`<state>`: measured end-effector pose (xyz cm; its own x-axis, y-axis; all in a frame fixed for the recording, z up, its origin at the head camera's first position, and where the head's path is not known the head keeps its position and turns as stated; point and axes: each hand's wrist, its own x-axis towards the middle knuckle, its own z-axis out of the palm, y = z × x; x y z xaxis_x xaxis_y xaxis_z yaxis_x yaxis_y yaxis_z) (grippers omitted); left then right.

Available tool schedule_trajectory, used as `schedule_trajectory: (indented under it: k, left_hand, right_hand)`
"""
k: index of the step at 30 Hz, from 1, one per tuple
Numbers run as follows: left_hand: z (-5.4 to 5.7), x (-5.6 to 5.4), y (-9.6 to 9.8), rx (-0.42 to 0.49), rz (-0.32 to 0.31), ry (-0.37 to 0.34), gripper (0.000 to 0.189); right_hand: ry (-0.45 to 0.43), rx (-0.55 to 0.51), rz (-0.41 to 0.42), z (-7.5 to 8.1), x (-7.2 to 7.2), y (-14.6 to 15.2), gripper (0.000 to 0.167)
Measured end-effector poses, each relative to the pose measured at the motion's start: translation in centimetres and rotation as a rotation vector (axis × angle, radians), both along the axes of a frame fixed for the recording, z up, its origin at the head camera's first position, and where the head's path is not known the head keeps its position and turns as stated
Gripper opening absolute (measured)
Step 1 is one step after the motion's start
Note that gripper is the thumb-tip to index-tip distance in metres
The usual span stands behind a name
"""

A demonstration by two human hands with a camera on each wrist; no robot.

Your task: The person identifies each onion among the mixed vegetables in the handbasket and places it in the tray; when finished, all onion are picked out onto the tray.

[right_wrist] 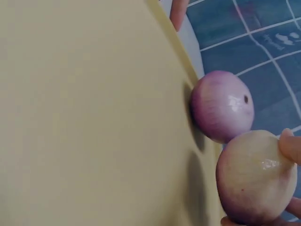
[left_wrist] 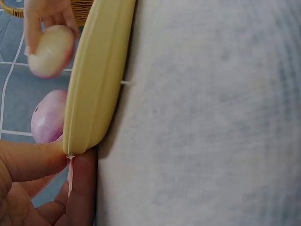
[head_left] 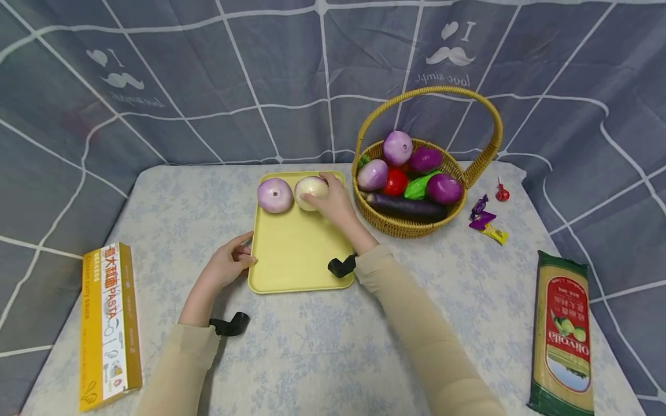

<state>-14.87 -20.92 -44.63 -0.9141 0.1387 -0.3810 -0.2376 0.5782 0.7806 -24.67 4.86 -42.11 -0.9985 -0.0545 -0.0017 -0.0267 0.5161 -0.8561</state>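
Note:
In the head view, my right hand [head_left: 337,203] grips a pale onion [head_left: 311,189] with a purple base over the far part of a yellow tray [head_left: 296,254]. The right wrist view shows that onion [right_wrist: 254,179] slightly above the tray, its shadow apart from it. A purple onion [head_left: 274,195] rests on the tray's far left corner, beside the held one. At the tray's left edge, my left hand [head_left: 226,263] pinches the rim; in the left wrist view the thumb [left_wrist: 33,161] lies on top, with fingers below.
Right of the tray stands a handled wicker basket [head_left: 406,228] of onions, a tomato [head_left: 395,182], a long eggplant [head_left: 406,208] and other vegetables. Wrapped candies [head_left: 483,219] lie beyond it. A pasta box [head_left: 110,323] lies at left, a pasta packet [head_left: 564,335] at right.

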Motion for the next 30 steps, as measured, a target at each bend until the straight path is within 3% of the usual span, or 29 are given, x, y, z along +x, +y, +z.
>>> schedule_trajectory:
  k: [5, 20, 24, 30]
  left_hand:
    - [0.0, 0.1, 0.0, -0.007, 0.001, 0.0, 0.065]
    - [0.1, 0.2, 0.0, -0.02, 0.004, 0.021, 0.064]
    - [0.1, 0.3, -0.1, -0.022, 0.002, 0.019, 0.064]
    - [0.1, 0.4, 0.1, 0.022, 0.013, -0.002, 0.064]
  right_hand:
    - [-0.074, 0.066, 0.015, -0.8, -0.3, -0.7, 0.072]
    - [-0.087, 0.127, 0.041, -1.4, -0.5, -0.7, 0.084]
    - [-0.001, 0.137, 0.036, -0.5, 0.3, -0.5, 0.081]
    - [0.216, 0.106, -0.021, 1.9, 2.3, 2.3, 0.048]
